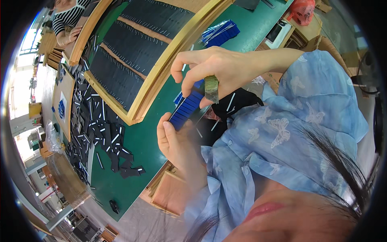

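Note:
My left hand (177, 141) grips the lower end of a flat bundle of blue strips (186, 109) between thumb and fingers. Dark lines run across the bundle's face, and it is tilted in the air above the table edge. At its upper end, my right hand (221, 66) closes over it with bent fingers, the thumb below. A shiny greenish piece (211, 88) lies against the right hand's fingers; whether it is tape or wrapping I cannot tell. More blue shows behind the right fingers, partly hidden.
A wooden-framed tray (139, 115) with rows of black sheets and thin pins lies on the green table (135, 151). Left of it are scattered black strips (94, 121). A blue bundle (221, 33) lies at the back. Another person (68, 24) is at the far left.

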Demonstrator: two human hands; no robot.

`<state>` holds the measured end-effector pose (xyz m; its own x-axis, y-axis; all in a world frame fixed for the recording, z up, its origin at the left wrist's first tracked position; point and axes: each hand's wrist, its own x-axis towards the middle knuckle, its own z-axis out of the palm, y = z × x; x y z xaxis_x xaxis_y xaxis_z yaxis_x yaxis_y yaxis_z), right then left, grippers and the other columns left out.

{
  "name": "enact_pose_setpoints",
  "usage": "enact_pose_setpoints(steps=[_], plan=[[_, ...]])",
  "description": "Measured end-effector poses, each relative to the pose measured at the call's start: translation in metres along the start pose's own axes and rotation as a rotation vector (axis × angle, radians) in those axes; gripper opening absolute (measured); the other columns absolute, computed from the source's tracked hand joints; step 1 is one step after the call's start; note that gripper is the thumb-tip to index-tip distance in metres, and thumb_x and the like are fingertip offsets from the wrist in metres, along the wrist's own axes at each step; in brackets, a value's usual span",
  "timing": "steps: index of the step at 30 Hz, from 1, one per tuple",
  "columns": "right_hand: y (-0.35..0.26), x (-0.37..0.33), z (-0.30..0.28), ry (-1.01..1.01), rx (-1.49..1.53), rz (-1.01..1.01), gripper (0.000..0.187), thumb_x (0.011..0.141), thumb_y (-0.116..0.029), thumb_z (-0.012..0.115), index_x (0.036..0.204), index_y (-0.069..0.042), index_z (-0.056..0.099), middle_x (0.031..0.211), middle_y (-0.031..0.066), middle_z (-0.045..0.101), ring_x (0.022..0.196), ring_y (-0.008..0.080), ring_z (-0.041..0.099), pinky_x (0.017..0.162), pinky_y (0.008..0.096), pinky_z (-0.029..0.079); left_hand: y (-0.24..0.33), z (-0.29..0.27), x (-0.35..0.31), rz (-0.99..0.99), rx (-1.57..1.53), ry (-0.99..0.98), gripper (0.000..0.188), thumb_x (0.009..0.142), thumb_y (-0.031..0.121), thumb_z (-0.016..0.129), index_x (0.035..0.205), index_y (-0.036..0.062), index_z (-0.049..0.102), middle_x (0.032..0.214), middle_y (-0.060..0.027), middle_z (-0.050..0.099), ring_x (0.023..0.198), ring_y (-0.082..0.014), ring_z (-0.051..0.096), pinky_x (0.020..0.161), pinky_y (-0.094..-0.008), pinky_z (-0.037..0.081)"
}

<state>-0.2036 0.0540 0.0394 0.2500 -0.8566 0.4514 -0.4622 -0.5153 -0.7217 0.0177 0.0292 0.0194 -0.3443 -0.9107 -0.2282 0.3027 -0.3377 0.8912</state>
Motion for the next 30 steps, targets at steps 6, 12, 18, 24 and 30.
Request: enact_pose_setpoints(steps=[6,12,18,24,30], plan=[[0.003,-0.003,-0.005,0.049,0.15,0.276,0.041,0.067,-0.022,0.077,0.101,-0.005,0.06,0.107,0.0062,0.058,0.096,0.0188,0.058,0.077,0.0309,0.048,-0.003,0.015,-0.004,0.079,0.159,0.013,0.029,0.097,0.019,0.048,0.111,-0.0066,0.052,0.088,-0.0146,0.062,0.067,-0.0166,0.063,0.062,-0.0244,0.054],[0.015,0.012,0.02,0.15,-0.088,0.201,0.047,0.069,-0.029,0.077,0.098,-0.003,0.052,0.094,0.0085,0.056,0.088,0.0235,0.057,0.073,0.0336,0.045,0.0,0.028,-0.011,0.213,0.406,0.063,0.026,0.098,0.021,0.047,0.115,0.0032,0.052,0.084,-0.011,0.066,0.069,-0.0102,0.06,0.056,-0.019,0.045],[0.027,0.004,-0.005,-0.047,0.266,0.441,0.032,0.077,-0.021,0.073,0.075,0.001,0.05,0.079,0.0058,0.058,0.072,0.015,0.052,0.063,0.029,0.041,0.007,0.022,-0.004,0.153,0.247,0.07,0.025,0.096,0.018,0.051,0.115,0.0014,0.05,0.092,-0.0133,0.063,0.068,-0.0124,0.059,0.06,-0.0219,0.047],[0.024,0.0,-0.02,-0.056,0.392,0.318,0.015,0.079,-0.014,0.072,0.084,-0.001,0.065,0.087,0.0044,0.059,0.086,0.0152,0.054,0.075,0.0281,0.043,-0.002,0.005,0.035,0.506,0.547,0.064,0.015,0.093,0.012,0.054,0.102,-0.0007,0.051,0.093,-0.011,0.06,0.07,-0.0123,0.057,0.065,-0.0234,0.048],[0.032,0.004,-0.016,0.196,0.723,-0.044,0.036,0.076,-0.009,0.076,0.109,-0.003,0.063,0.106,0.0061,0.058,0.092,0.013,0.053,0.078,0.0252,0.042,0.003,0.01,0.072,-0.108,0.125,-0.322,0.034,0.093,0.02,0.057,0.121,0.0032,0.05,0.114,-0.0068,0.058,0.101,-0.0162,0.055,0.083,-0.0342,0.047]])
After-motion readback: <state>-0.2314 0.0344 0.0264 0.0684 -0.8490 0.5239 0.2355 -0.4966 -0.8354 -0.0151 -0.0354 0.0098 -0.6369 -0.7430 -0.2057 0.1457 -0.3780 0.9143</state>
